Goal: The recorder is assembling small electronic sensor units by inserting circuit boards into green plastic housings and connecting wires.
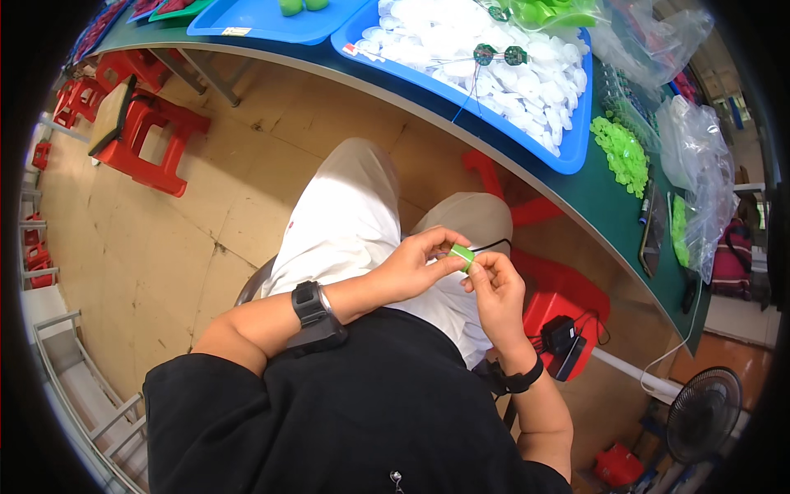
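Above my lap, a small bright green plastic piece point(462, 253) sits between my two hands. My left hand point(428, 257) is closed, pinching it between thumb and fingers. From the other side my right hand point(497, 288) is closed too, its thumb and fingertips at the piece's lower right edge. A short black line, like a wire, shows just beyond the piece; whether it joins it I cannot tell. Fingers hide part of the green piece.
On the green table, a blue tray point(578, 152) holds many white pieces, with small circuit boards point(485, 54) and wires on top. Loose green pieces point(620, 155) and clear plastic bags point(695, 165) lie to its right. Another blue tray point(247, 25) holds green parts. Red stools point(156, 136) and a fan point(704, 414) stand around.
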`<act>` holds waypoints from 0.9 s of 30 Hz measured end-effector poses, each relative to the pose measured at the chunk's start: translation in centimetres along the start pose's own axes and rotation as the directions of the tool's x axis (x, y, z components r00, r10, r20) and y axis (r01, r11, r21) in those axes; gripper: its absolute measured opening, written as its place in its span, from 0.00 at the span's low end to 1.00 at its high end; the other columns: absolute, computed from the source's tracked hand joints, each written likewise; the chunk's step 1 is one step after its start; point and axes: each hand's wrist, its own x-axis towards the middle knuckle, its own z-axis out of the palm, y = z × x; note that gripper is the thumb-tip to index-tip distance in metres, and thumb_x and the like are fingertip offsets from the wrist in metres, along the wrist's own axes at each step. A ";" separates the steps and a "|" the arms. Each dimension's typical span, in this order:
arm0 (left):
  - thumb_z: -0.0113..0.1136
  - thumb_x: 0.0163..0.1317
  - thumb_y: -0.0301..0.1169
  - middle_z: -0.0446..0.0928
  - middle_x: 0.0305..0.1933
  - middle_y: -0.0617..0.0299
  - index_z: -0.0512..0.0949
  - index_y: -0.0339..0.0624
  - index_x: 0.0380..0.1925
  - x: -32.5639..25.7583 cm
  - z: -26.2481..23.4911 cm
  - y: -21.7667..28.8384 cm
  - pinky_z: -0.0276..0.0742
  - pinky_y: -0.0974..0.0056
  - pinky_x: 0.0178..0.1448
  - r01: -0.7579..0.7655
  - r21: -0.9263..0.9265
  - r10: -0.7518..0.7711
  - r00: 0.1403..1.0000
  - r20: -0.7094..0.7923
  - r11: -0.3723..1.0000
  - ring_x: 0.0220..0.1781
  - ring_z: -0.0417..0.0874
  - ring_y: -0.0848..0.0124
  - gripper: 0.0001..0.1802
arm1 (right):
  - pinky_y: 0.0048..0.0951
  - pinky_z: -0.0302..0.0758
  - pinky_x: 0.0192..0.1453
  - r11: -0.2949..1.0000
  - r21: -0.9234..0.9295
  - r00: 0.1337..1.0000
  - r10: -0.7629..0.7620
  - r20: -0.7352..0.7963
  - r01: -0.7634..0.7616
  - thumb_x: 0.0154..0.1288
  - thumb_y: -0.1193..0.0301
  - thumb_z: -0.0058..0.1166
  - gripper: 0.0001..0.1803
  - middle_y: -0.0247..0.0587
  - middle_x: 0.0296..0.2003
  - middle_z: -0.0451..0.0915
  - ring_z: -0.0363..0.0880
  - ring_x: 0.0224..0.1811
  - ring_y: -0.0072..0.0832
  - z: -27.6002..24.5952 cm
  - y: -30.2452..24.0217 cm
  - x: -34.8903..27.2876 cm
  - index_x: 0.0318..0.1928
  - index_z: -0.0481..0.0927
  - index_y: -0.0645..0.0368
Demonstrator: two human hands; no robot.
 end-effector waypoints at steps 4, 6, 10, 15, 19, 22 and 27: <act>0.59 0.64 0.26 0.72 0.51 0.58 0.73 0.33 0.51 0.1 -0.4 0.3 0.74 0.67 0.56 -0.201 0.221 0.196 0.980 0.044 0.954 0.49 0.78 0.72 0.16 | 0.22 0.75 0.39 0.930 0.311 0.979 0.167 0.115 -0.195 0.69 0.75 0.51 0.06 0.35 0.30 0.77 0.74 0.28 0.18 -0.5 0.5 0.6 0.40 0.75 0.66; 0.57 0.66 0.28 0.74 0.48 0.59 0.74 0.34 0.51 0.2 -0.3 0.1 0.74 0.67 0.54 -0.203 0.190 0.200 0.979 0.037 0.961 0.47 0.78 0.72 0.15 | 0.21 0.75 0.39 0.930 0.314 0.979 0.162 0.120 -0.192 0.69 0.75 0.51 0.05 0.35 0.31 0.77 0.74 0.29 0.17 -0.8 0.3 0.7 0.40 0.75 0.66; 0.53 0.70 0.33 0.76 0.44 0.60 0.74 0.34 0.51 0.5 -0.3 -0.5 0.76 0.69 0.51 0.199 -0.362 -0.184 0.980 0.078 0.911 0.44 0.79 0.74 0.16 | 0.20 0.76 0.40 0.983 0.122 0.987 0.124 0.100 -0.136 0.69 0.75 0.51 0.06 0.36 0.32 0.78 0.74 0.29 0.16 -0.6 -1.6 0.6 0.41 0.76 0.66; 0.46 0.73 0.42 0.78 0.43 0.58 0.73 0.33 0.52 0.7 -0.4 -0.7 0.79 0.71 0.49 0.343 -0.716 -0.265 0.938 0.225 0.608 0.40 0.80 0.75 0.22 | 0.19 0.74 0.37 0.983 0.149 0.994 0.095 0.057 -0.103 0.69 0.75 0.51 0.06 0.35 0.32 0.79 0.74 0.28 0.16 -1.1 -1.8 0.9 0.41 0.77 0.66; 0.46 0.73 0.42 0.78 0.43 0.58 0.73 0.32 0.52 0.7 -0.5 -0.5 0.79 0.71 0.49 0.380 -0.729 -0.304 0.921 0.243 0.569 0.40 0.80 0.75 0.23 | 0.18 0.73 0.36 0.984 0.163 0.998 0.067 0.012 -0.068 0.68 0.76 0.52 0.06 0.35 0.33 0.79 0.75 0.29 0.15 -1.0 -1.4 0.8 0.42 0.77 0.66; 0.46 0.73 0.42 0.77 0.44 0.59 0.73 0.32 0.52 0.7 -0.7 -1.0 0.79 0.70 0.50 0.395 -0.725 -0.307 0.916 0.260 0.564 0.40 0.79 0.75 0.22 | 0.17 0.73 0.35 0.997 0.080 1.000 0.016 0.002 -0.016 0.68 0.77 0.53 0.05 0.36 0.34 0.79 0.75 0.29 0.15 -0.7 -1.4 0.9 0.42 0.77 0.65; 0.46 0.73 0.41 0.76 0.45 0.59 0.72 0.34 0.54 0.6 -0.8 -0.9 0.78 0.69 0.51 0.396 -0.695 -0.294 0.917 0.268 0.600 0.43 0.78 0.75 0.22 | 0.17 0.74 0.36 0.987 0.139 0.996 0.071 0.052 -0.078 0.67 0.77 0.54 0.07 0.36 0.35 0.79 0.76 0.31 0.15 -1.0 -1.5 1.1 0.44 0.75 0.65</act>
